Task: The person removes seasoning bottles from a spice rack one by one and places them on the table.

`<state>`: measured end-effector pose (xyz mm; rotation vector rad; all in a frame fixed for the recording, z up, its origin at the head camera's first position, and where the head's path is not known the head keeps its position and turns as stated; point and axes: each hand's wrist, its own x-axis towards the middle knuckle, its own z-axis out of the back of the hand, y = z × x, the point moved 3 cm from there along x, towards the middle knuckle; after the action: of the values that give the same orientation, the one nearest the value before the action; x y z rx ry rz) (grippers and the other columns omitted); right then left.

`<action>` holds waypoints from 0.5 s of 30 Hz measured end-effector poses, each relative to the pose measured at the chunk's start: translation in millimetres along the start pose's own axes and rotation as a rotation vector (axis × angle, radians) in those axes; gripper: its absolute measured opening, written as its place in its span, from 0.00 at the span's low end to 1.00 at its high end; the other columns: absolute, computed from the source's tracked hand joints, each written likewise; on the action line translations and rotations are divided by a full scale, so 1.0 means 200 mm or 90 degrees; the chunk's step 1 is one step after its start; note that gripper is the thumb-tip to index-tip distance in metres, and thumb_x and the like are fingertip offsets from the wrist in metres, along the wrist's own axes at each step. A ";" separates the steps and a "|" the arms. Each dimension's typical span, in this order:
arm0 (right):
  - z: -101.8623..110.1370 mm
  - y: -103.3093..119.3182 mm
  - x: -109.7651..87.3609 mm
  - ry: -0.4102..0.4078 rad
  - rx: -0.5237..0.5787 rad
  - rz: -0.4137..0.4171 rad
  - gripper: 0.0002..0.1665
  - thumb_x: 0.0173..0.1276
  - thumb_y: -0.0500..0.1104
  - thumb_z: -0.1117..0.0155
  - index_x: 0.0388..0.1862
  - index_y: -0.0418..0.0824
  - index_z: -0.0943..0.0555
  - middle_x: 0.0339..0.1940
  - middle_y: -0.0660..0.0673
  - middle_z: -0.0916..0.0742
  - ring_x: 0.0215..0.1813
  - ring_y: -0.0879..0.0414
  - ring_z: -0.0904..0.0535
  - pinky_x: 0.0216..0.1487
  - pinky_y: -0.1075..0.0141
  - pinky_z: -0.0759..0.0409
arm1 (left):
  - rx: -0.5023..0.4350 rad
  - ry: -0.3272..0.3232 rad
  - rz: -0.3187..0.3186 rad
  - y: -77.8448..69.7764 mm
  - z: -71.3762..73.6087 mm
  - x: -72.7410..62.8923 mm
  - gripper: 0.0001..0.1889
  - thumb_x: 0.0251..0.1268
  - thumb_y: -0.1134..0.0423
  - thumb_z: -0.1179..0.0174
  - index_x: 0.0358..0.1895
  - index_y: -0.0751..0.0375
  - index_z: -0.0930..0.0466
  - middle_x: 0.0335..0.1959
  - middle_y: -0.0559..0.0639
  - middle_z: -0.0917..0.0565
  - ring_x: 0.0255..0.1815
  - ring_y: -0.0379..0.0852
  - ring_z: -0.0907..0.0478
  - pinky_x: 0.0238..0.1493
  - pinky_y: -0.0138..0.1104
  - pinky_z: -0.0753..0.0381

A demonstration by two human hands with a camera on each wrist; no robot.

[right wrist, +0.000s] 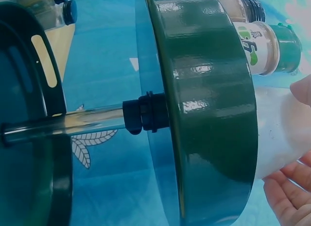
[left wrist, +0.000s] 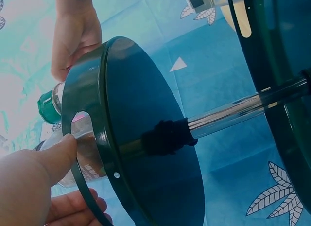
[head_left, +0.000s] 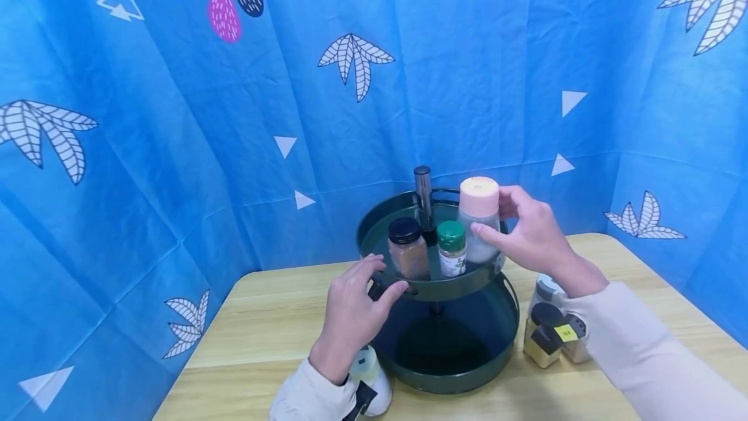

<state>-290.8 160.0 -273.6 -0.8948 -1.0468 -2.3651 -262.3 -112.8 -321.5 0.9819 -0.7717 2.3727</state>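
Note:
A dark green two-tier rack (head_left: 447, 289) stands on the table, with a metal post through its middle. My right hand (head_left: 534, 232) holds a clear jar with a pink lid (head_left: 479, 199) at the right side of the upper tray, thumb on the near side. With thumb and fingers on either side of the rim, my left hand (head_left: 353, 304) grips the upper tray at its handle slot (left wrist: 81, 115). Between the hands, a black-lidded jar of brown spice (head_left: 409, 255) and a small green-capped bottle (head_left: 452, 249) stand in that tray. The lower tray (head_left: 450, 379) holds nothing visible.
Several spice jars (head_left: 543, 346) are grouped right of the rack, beside my right sleeve. A white container (head_left: 378, 385) stands by my left wrist, partly hidden. A blue patterned curtain (head_left: 467, 83) hangs behind and beside the wooden table (head_left: 263, 317).

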 end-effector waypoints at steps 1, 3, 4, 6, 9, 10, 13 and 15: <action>0.00 0.00 0.00 -0.003 0.000 0.002 0.32 0.62 0.45 0.30 0.59 0.30 0.30 0.50 0.33 0.18 0.47 0.40 0.21 0.46 0.41 0.23 | 0.000 -0.001 -0.001 0.00 0.00 0.00 0.21 0.55 0.51 0.29 0.47 0.62 0.16 0.53 0.55 0.17 0.55 0.54 0.20 0.54 0.46 0.22; 0.01 0.00 0.01 -0.007 -0.002 0.007 0.32 0.62 0.45 0.30 0.59 0.31 0.30 0.50 0.33 0.18 0.47 0.41 0.21 0.46 0.41 0.23 | 0.001 -0.001 -0.004 0.00 0.00 0.00 0.21 0.55 0.51 0.29 0.47 0.62 0.16 0.53 0.56 0.16 0.55 0.54 0.20 0.54 0.46 0.22; 0.01 0.00 0.01 -0.011 -0.002 0.009 0.32 0.61 0.45 0.30 0.58 0.31 0.30 0.49 0.33 0.18 0.46 0.41 0.20 0.46 0.41 0.23 | 0.001 -0.001 -0.004 0.00 0.00 0.00 0.21 0.55 0.51 0.29 0.47 0.62 0.16 0.52 0.56 0.16 0.55 0.54 0.20 0.54 0.46 0.22; 0.02 0.01 0.01 -0.018 -0.004 0.015 0.32 0.61 0.45 0.29 0.58 0.31 0.29 0.49 0.34 0.18 0.46 0.41 0.20 0.46 0.42 0.23 | 0.001 0.001 -0.004 0.00 0.00 0.00 0.21 0.55 0.51 0.29 0.47 0.62 0.16 0.52 0.55 0.16 0.55 0.54 0.20 0.54 0.46 0.22; 0.03 0.01 0.02 -0.030 -0.008 0.024 0.32 0.61 0.45 0.29 0.58 0.32 0.29 0.48 0.35 0.17 0.45 0.42 0.20 0.45 0.44 0.22 | 0.003 0.004 0.001 0.00 0.00 0.00 0.22 0.56 0.50 0.29 0.48 0.62 0.16 0.53 0.55 0.16 0.55 0.54 0.20 0.54 0.46 0.22; 0.03 0.01 0.02 -0.033 -0.008 0.026 0.32 0.61 0.45 0.29 0.58 0.32 0.29 0.47 0.35 0.17 0.45 0.42 0.20 0.44 0.44 0.22 | 0.004 0.004 0.004 0.00 0.00 0.00 0.22 0.56 0.50 0.29 0.48 0.62 0.16 0.53 0.55 0.17 0.55 0.54 0.20 0.54 0.46 0.22; 0.04 0.01 0.03 -0.040 -0.008 0.028 0.32 0.60 0.45 0.29 0.58 0.32 0.28 0.46 0.35 0.17 0.44 0.43 0.20 0.44 0.46 0.23 | 0.007 0.005 0.006 0.00 0.00 0.00 0.22 0.56 0.50 0.29 0.48 0.62 0.16 0.53 0.55 0.17 0.55 0.54 0.20 0.54 0.45 0.22; 0.04 0.01 0.03 -0.046 -0.009 0.028 0.32 0.60 0.45 0.28 0.58 0.31 0.28 0.46 0.35 0.17 0.44 0.43 0.20 0.44 0.47 0.23 | 0.008 0.005 0.006 0.00 0.00 0.00 0.22 0.56 0.50 0.29 0.48 0.62 0.16 0.53 0.55 0.17 0.55 0.54 0.20 0.54 0.45 0.22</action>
<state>-290.5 163.4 -264.4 -1.0051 -1.0286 -2.3226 -262.8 -111.7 -321.4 0.9755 -0.7616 2.3910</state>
